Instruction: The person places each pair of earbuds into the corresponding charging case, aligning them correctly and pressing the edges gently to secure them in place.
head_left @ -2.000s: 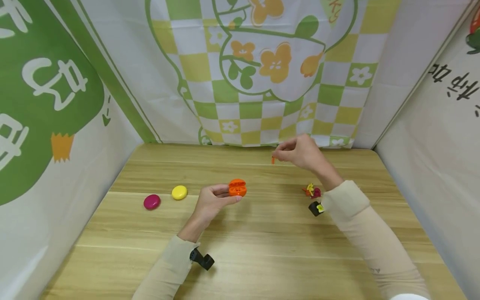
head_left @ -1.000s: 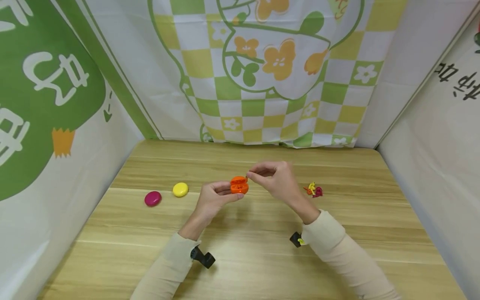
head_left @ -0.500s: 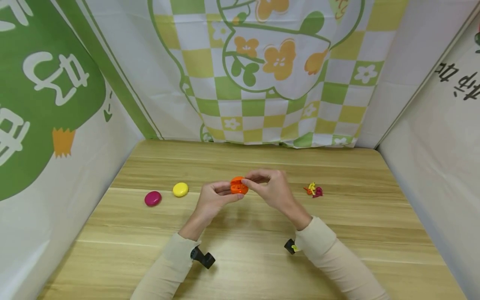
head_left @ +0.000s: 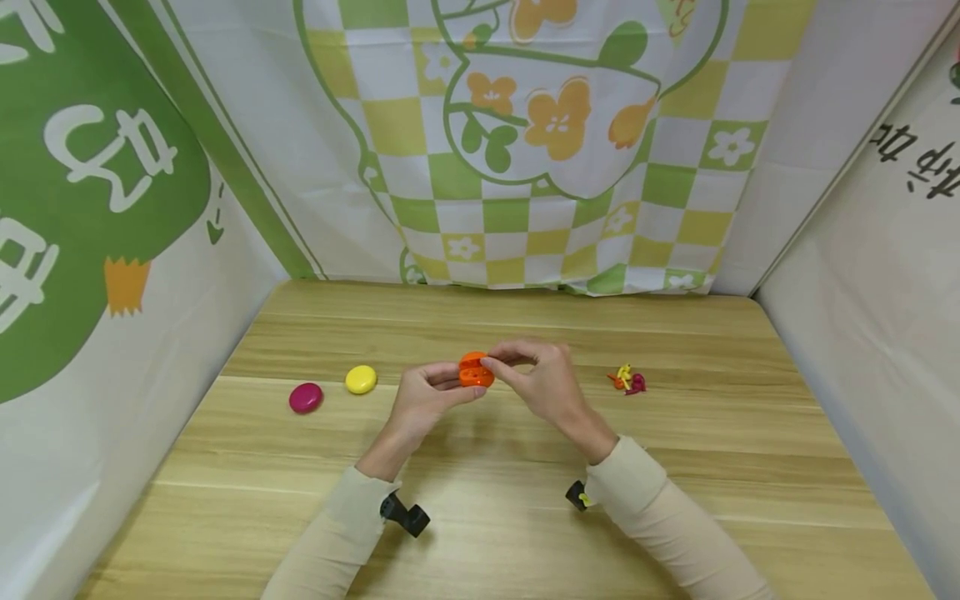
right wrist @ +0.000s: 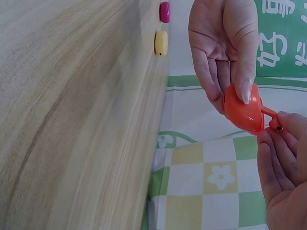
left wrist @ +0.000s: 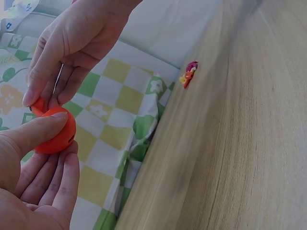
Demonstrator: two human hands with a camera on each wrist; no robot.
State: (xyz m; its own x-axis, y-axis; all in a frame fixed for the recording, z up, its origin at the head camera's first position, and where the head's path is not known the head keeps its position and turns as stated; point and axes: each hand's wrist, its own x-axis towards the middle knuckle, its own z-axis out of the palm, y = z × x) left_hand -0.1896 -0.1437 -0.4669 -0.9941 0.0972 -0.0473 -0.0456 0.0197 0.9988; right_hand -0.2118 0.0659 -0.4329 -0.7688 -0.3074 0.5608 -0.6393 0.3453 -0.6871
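My left hand (head_left: 422, 400) holds an orange earbud case (head_left: 477, 380) above the table, thumb on one side and fingers on the other. The case's lid stands raised. At its right side my right hand (head_left: 546, 385) pinches an orange earbud (right wrist: 275, 124) between thumb and fingers. In the right wrist view the earbud's stem points into the gap of the case (right wrist: 242, 111). The inside of the case is mostly hidden in the wrist views. A small pile of yellow, orange and magenta earbuds (head_left: 627, 380) lies to the right on the table.
On the left of the wooden table (head_left: 495, 533) lie a closed yellow case (head_left: 361, 379) and a closed magenta case (head_left: 305, 397). Printed cloth (head_left: 502, 225) hangs along the back edge, with white panels at both sides. A small black camera (head_left: 406, 514) sits at the left wrist.
My right hand has come left and down from the back of the table, bringing the orange earbud to the case. During the last half second both hands have barely moved.
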